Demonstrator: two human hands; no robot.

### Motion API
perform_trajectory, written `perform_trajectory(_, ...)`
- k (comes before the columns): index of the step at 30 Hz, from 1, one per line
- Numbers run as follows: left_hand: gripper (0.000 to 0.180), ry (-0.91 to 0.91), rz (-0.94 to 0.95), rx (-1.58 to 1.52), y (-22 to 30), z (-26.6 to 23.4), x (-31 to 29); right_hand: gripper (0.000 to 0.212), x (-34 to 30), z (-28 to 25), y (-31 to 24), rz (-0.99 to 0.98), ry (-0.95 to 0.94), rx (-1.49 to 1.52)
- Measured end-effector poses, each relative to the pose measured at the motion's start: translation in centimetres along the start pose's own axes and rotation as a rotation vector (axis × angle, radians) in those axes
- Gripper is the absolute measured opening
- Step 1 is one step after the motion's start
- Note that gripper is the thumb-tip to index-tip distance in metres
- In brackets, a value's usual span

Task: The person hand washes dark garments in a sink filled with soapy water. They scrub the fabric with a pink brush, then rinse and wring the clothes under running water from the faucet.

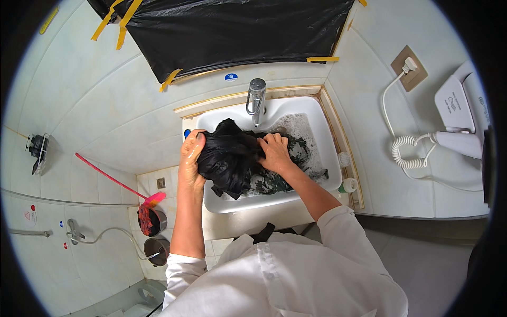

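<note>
While suds (297,122) float in the sink (215,205), wash stage: looks midway, judging by soapy water and wet cloth.
Black cloth (228,158): bunched up, wet sheen, over the sink's left half; lower end hangs toward the front left corner.
Left hand (190,158): grasping the black cloth at the sink's left edge, thumb on top, skin wet.
Right hand (275,153): grasping the same bunch at its right side, near the sink's middle, fingers curled over.
Patterned cloth (270,184): dark green and black, lying in the water from the front edge toward the right side; separate piece or part of the same one, can't tell.
Faucet (257,98): at the sink's back edge, no stream visible.
Bottle (348,185): white with green, beside the sink's right edge near the front corner.
Counter (228,226): bare strip shows along the sink's front edge.
Done: cloth soaked, suds made, it seems.
Left: rinsing and wringing, probably; foam remains around the fabric, no finished pile seen on the counter. Cleanness of the cloth: can't tell.
</note>
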State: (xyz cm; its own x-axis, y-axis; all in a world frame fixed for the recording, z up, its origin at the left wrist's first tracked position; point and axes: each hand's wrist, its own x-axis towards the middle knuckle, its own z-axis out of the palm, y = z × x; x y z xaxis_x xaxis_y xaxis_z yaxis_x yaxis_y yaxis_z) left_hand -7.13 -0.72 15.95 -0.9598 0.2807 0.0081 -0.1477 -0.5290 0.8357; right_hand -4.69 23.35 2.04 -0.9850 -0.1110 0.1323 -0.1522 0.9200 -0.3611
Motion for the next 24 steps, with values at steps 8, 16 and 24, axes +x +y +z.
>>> perform_trajectory(8, 0.026, 0.084, 0.047, 0.09, -0.5, -5.3, -0.4, 0.042, -0.8, -8.1, 4.5, -0.018, 0.554, 0.392)
perform_trajectory(16, 0.027, -0.017, 0.047, 0.632, -7.3, -3.5, 0.2, 0.04, 0.3, -12.7, 7.0, -0.004, 0.529, 0.224)
perform_trajectory(24, 0.09, -0.24, 0.211, 1.508, -9.2, 1.9, 2.0, 0.042, 1.0, -10.7, 2.2, 0.009, 0.359, 0.339)
